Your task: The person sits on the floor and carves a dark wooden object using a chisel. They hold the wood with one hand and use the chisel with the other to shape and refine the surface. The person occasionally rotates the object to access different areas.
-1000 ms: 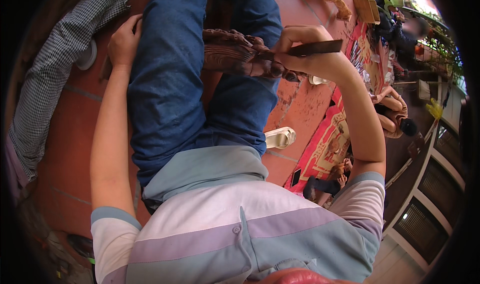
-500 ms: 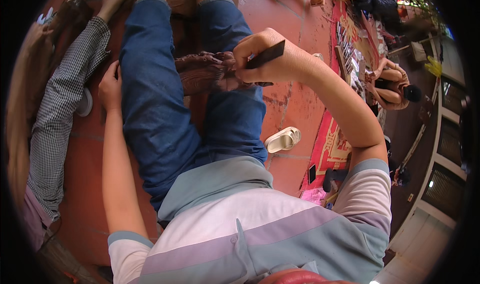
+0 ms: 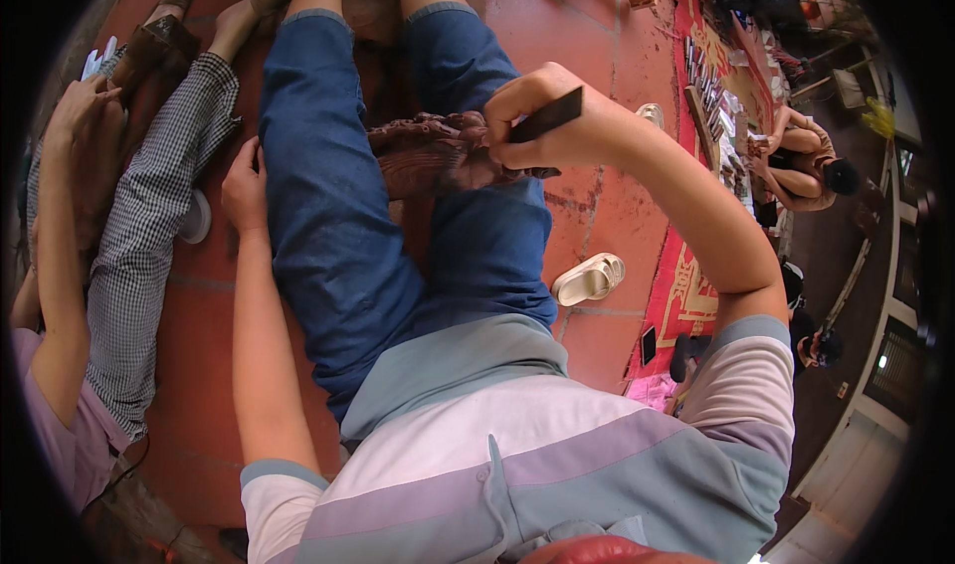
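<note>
A dark brown carved wooden piece [image 3: 433,161] lies across between my legs, its left end hidden by my left leg in blue trousers. My right hand [image 3: 532,126] is closed at its right end, thumb and fingers pinching a thin, flat dark strip [image 3: 545,118]. The strip's straight-edged end sticks out toward my wrist, and the rest is hidden in my grip. Down at the outer side of my left leg, my left hand [image 3: 245,188] rests against the trousers. Its fingers are partly hidden by the leg, so their hold does not show.
Red floor tiles surround me. A cream sandal [image 3: 589,280] lies to my right, beside a red patterned mat [image 3: 686,295] with a phone [image 3: 649,345]. Farther off are rows of thin tools [image 3: 701,92] and a crouching person [image 3: 811,171]. Another person in checked trousers [image 3: 159,186] sits close on my left.
The whole view has shifted slightly, so things stand farther right in the picture. My right hand stays at the carving's right end with the strip. More of the person on my left shows.
</note>
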Motion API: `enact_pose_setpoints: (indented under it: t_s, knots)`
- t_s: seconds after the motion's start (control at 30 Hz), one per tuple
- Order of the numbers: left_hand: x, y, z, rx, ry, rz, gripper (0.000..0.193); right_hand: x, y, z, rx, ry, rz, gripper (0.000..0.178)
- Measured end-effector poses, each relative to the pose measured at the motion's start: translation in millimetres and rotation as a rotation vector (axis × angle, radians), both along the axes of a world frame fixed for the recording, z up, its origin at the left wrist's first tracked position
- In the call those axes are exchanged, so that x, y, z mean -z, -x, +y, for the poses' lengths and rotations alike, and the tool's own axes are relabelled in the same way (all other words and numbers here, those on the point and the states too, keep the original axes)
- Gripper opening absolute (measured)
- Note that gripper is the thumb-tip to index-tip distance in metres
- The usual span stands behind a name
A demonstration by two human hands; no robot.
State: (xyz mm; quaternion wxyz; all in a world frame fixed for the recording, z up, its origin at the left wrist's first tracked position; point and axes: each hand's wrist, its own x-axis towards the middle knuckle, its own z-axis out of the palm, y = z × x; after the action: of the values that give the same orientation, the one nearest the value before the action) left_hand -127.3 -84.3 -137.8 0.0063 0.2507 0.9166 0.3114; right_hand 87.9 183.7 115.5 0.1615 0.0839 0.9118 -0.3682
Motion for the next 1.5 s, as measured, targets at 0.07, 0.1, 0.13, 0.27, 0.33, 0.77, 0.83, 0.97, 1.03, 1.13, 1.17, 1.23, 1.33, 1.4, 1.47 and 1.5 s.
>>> enact_pose_setpoints:
  t_s: [0.07, 0.1, 0.13, 0.27, 0.33, 0.77, 0.83, 0.97, 1.03, 1.13, 1.17, 1.23, 1.33, 1.4, 1.47, 1.5]
  knots:
    - [-1, -2, 1, -0.001, 0.013, 0.004, 0.025, -2, -10, 11, -0.005, 0.026, 0.019, 0.007]
    - [-2, -1, -1, 0.000, 0.029, 0.014, 0.025, -1, -11, 11, 0.007, 0.017, 0.004, 0.006]
    - [-4, -2, 2, 0.004, 0.036, 0.027, 0.025, -2, -12, 13, 0.021, -0.001, -0.007, 0.005]
    - [21, 5, 0, -0.001, 0.012, 0.040, 0.024, -7, -6, 8, 0.007, 0.064, 0.053, 0.007]
    - [21, 1, -2, -0.002, 0.008, 0.020, 0.023, 2, -6, -2, -0.028, 0.125, 0.084, 0.007]
    - [-9, -8, 5, 0.005, -0.036, 0.045, 0.023, 1, -13, -1, 0.095, -0.034, 0.093, 0.008]
    - [-14, -9, 8, -0.009, -0.018, 0.007, 0.023, 9, -16, 4, 0.032, -0.039, 0.177, 0.009]
    - [-19, -11, 8, -0.046, -0.027, -0.018, 0.023, -18, -15, 9, 0.008, -0.117, -0.058, 0.010]
    - [-20, -14, 8, -0.043, -0.055, -0.040, 0.023, -19, -6, 2, 0.040, -0.125, -0.088, 0.009]
    - [-27, -15, 10, -0.042, -0.031, -0.043, 0.022, -17, 2, -9, 0.080, -0.079, -0.032, 0.006]
    - [-27, -15, 11, -0.031, -0.025, -0.039, 0.022, -3, -4, -6, 0.076, -0.055, 0.020, 0.007]
    - [-26, -16, 10, -0.034, -0.033, -0.025, 0.022, 1, -10, 0, 0.062, -0.062, 0.034, 0.009]
    - [-31, -17, 10, -0.054, -0.033, -0.030, 0.022, -21, -6, 7, 0.059, -0.175, -0.081, 0.008]
    - [-31, -17, 12, -0.056, -0.044, -0.038, 0.021, -13, 1, -3, 0.077, -0.129, 0.012, 0.007]
    - [-29, -17, 9, -0.050, -0.066, -0.045, 0.021, 3, -1, -8, 0.062, -0.070, 0.060, 0.007]
    - [-27, -18, 12, -0.043, -0.066, -0.036, 0.021, -2, -4, -7, 0.072, -0.115, 0.034, 0.007]
